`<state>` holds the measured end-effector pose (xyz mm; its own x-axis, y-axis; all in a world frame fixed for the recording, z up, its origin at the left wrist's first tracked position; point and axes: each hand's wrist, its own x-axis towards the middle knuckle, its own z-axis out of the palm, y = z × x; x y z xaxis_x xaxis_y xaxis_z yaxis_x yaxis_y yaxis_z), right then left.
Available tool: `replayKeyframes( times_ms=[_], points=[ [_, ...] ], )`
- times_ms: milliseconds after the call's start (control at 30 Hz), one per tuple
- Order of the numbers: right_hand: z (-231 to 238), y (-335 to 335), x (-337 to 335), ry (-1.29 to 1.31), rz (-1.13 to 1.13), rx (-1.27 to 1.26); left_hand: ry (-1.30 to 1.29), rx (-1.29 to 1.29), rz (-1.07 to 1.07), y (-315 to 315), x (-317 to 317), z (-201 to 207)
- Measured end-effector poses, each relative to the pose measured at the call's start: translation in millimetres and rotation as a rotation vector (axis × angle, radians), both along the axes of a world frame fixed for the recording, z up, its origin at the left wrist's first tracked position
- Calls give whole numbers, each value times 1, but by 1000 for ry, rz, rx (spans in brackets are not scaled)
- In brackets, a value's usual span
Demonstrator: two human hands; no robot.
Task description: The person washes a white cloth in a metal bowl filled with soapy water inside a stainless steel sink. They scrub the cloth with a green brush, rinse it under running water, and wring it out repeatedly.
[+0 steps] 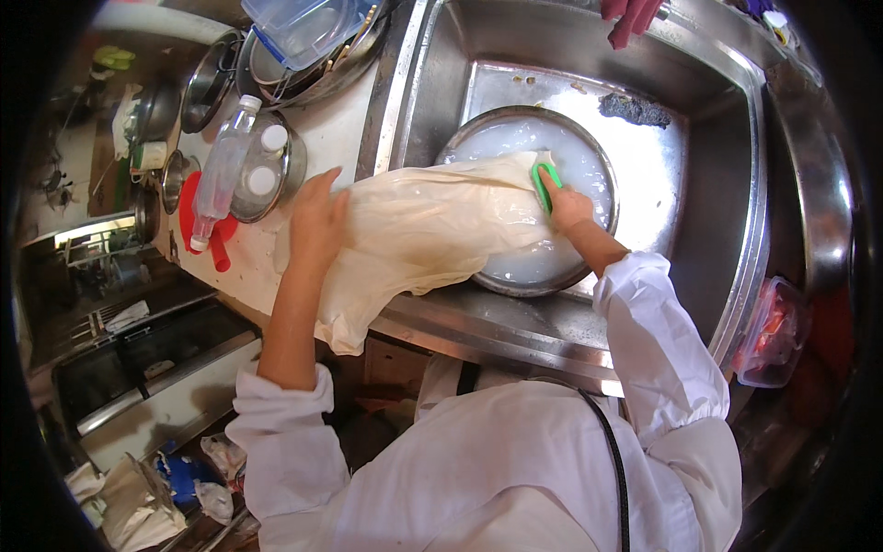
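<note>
A wet cream cloth (432, 216), perhaps a garment, stretches from the counter over the sink's edge into a round metal basin (611, 175) of cloudy, soapy water. My right hand (572, 210) is wrapped around a green-handled scrubbing brush (544, 186), pressed to the cloth's right end above the basin. At the cloth's left end, my left hand (319, 221) lies with fingers stretched out, its fingertips by the fabric. Part of the cloth hangs over the front edge. The brush's bristles are hidden.
The basin stands in a deep steel sink (717, 184), with a dark scouring pad (635, 109) behind it. Left on the counter (342, 101) are a clear bottle (223, 170), a red plastic item (219, 247) and stacked pots (340, 78). A clear tub (771, 336) sits right of the sink.
</note>
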<state>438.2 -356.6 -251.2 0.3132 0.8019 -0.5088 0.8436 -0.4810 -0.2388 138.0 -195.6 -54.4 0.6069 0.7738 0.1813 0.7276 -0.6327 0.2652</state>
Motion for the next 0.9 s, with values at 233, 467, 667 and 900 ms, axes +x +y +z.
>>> replayKeyframes(
  times_ms=[233, 467, 667, 900],
  points=[
    [3, 0, -7, 233, -268, 423, 171, -674, 161, 2, 25, 3],
    [96, 18, -101, 911, -358, 1052, -443, -1214, 317, -19, 57, 6],
    [118, 24, -69, 331, -60, 370, -537, -1202, 261, -49, 54, 18],
    [148, 16, -84, 726, -132, 1116, -758, -1395, 351, -60, 59, 16]
  ],
)
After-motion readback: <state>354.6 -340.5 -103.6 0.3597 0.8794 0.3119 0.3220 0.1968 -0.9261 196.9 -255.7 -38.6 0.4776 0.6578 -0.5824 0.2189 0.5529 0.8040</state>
